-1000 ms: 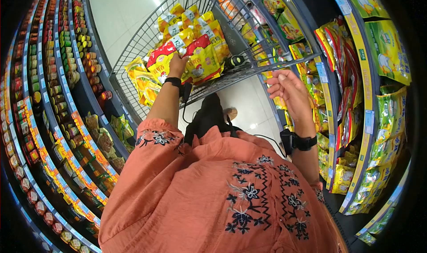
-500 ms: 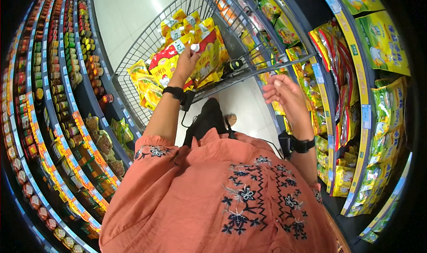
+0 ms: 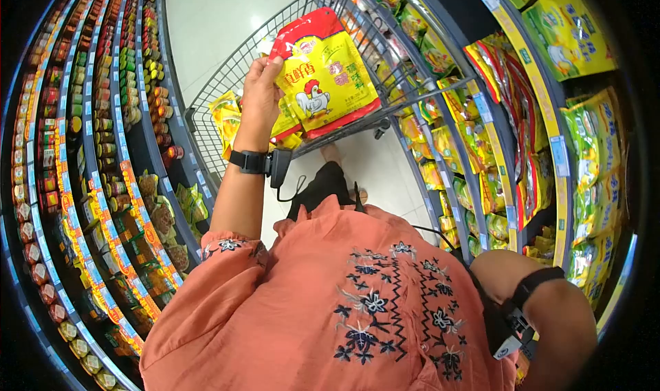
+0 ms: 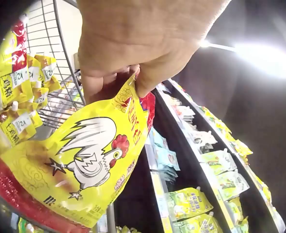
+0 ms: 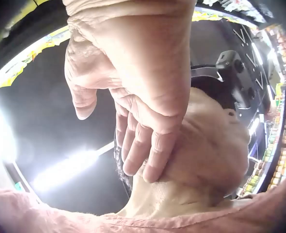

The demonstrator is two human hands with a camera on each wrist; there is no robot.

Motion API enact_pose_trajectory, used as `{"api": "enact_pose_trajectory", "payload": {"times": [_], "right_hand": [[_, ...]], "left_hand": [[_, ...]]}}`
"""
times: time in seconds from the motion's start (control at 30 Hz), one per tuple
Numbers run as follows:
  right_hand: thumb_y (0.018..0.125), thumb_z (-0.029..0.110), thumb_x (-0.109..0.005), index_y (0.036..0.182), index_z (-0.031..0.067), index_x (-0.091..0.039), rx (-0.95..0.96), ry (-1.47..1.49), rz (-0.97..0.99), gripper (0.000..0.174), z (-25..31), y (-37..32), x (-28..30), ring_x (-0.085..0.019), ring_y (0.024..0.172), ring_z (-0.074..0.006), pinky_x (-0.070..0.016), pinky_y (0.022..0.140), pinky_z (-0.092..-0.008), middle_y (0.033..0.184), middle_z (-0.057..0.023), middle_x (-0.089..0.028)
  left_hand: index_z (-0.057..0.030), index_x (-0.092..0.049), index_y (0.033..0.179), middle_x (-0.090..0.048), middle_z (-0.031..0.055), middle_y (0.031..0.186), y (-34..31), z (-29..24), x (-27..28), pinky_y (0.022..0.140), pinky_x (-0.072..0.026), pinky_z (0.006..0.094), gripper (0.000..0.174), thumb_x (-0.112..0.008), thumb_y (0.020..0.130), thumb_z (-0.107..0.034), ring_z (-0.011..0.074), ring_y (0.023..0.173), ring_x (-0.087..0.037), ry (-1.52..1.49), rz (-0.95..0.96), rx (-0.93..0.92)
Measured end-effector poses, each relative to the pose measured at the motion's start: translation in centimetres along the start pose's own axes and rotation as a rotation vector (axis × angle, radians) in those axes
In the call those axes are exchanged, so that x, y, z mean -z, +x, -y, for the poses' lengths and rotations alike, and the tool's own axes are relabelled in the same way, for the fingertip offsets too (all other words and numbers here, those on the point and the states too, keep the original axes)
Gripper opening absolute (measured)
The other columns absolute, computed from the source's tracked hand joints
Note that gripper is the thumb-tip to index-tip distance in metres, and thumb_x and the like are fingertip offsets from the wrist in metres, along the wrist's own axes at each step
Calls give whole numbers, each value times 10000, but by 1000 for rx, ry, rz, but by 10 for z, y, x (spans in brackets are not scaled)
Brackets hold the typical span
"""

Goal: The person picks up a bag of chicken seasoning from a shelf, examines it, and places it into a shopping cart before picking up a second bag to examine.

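Note:
My left hand point(image 3: 263, 92) pinches a yellow and red seasoning bag point(image 3: 326, 81) by its edge, thumb in front. It is held up over the shopping cart point(image 3: 196, 109), its front with a white rooster facing me. The left wrist view shows the bag point(image 4: 89, 155) hanging from the fingertips. More yellow pouches point(image 4: 16, 128), some with white caps, lie in the cart. Close by the neck, my right hand point(image 5: 133, 82) holds nothing, its fingers loosely extended. In the head view only the bent right arm point(image 3: 560, 308) shows; that hand is hidden.
Shelves of jars point(image 3: 130, 74) run along the left side. On the right, shelves carry yellow and green packets point(image 3: 598, 157) and red-edged bags point(image 3: 512, 109). Pale floor tiles point(image 3: 213, 13) show beyond the cart.
My left hand has lifted the rooster bag from among the cart's pouches and brought it up nearer. The right hand has drawn back from beside the right shelf toward the neck.

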State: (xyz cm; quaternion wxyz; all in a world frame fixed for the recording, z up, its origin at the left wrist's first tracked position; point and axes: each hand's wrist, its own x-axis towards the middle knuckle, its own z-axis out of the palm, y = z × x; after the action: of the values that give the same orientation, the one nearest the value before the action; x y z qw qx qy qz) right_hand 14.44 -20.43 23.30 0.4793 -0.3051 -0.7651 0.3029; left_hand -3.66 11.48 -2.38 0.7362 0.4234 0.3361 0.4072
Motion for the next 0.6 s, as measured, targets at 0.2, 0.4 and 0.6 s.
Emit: {"api": "enact_pose_trajectory", "payload": {"times": [0.2,0.4,0.6], "right_hand": [[945,273,-587,1113,5,-604,-105,-325,77,317,-14,-7,-34,-592,921,-302,-492,834,-390,978,-130,-616],[944,276,-594,1105,3,-628,-509,-424,-70,318,-66,-52,-40,-595,1010,-344,-472,910,-397,1031,-150,-624],[985,275,-560,1217,6,-591,-874,18,-775,356,-103,-105,-16,-619,1057,-174,-505,890,-316,1166,-127,-650]], "left_hand": [[-141,-569,924,-596,-45,753,-20,-7,-7,460,-355,172,105,-649,917,-209,27,539,-492,9,-32,-20],[-80,-546,955,-661,41,896,-43,-25,-48,622,-519,223,103,-630,935,-135,117,753,-652,-167,3,-52],[-11,-572,1065,-672,146,1137,-50,-39,-63,899,-550,350,152,-575,974,-134,202,1028,-674,-194,192,-26]]}}
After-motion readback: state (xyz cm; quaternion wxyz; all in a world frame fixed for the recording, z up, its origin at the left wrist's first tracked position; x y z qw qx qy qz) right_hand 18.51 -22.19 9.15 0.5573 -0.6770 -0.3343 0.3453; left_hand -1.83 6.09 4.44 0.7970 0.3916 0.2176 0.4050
